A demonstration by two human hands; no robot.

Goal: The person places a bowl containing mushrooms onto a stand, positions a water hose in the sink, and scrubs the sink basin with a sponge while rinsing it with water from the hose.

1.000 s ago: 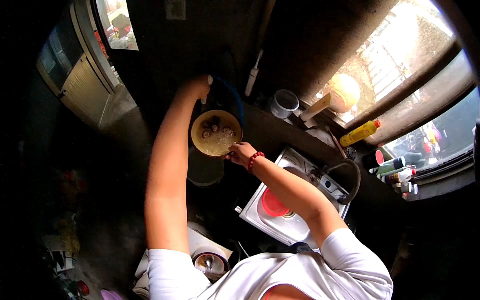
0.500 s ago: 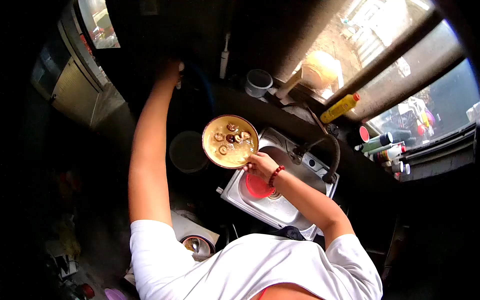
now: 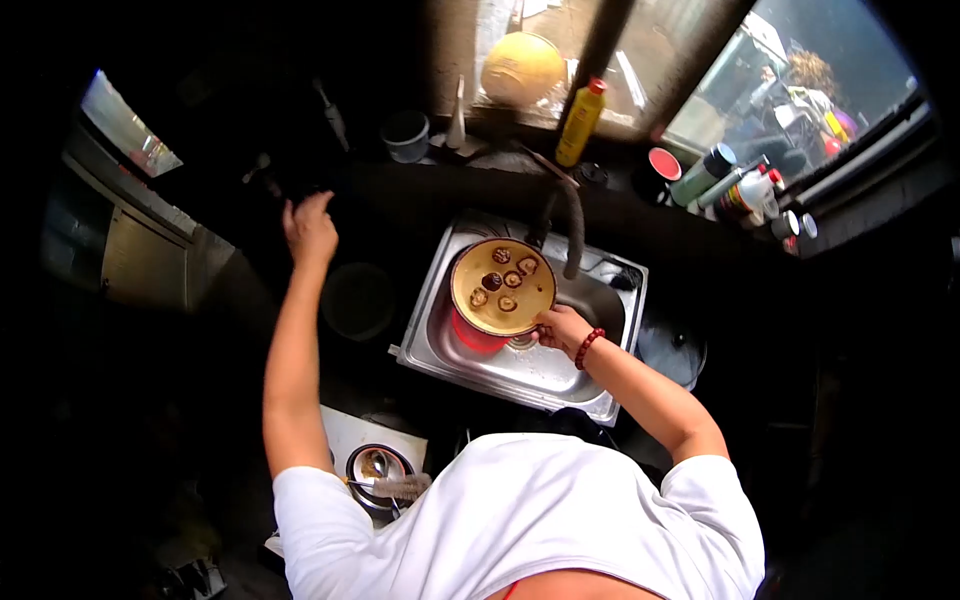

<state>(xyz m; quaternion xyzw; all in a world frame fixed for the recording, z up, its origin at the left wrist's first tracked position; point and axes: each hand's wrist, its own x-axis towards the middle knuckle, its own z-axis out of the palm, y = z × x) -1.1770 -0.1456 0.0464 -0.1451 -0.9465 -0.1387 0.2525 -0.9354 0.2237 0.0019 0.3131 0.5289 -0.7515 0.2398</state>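
Looking down from the head camera, the only view: the right hand (image 3: 565,330) is clamped on the near-right rim of a yellowish bowl (image 3: 473,270). The bowl is over the left half of the metal sink (image 3: 422,328), nearer the left edge than the right. Below it, partly hidden, a red basin (image 3: 478,338) sits inside the sink; cannot tell whether bowl and basin touch. In the bowl, several brown round pieces (image 3: 508,303), mushroom-like, spread apart, apparently in shallow water.

Left hand (image 3: 311,230) holds nothing visible: fingers apart, reaching past the sink's left edge, well clear of the bowl. Background there is too dark to tell whether it touches anything. A dim round vessel (image 3: 358,302) stands between that arm and the sink's left edge. Curved hose (image 3: 575,230) at the sink's far edge.

Handling, by judgement: bowl stiff, moderately heavy if watery, rim probably slick when wet. One-sided grip invites tipping; thumb over the rim with fingers beneath seems sound, a second hold opposite steadier. Pieces likely light, soft, slippery; best lifted by their edges.
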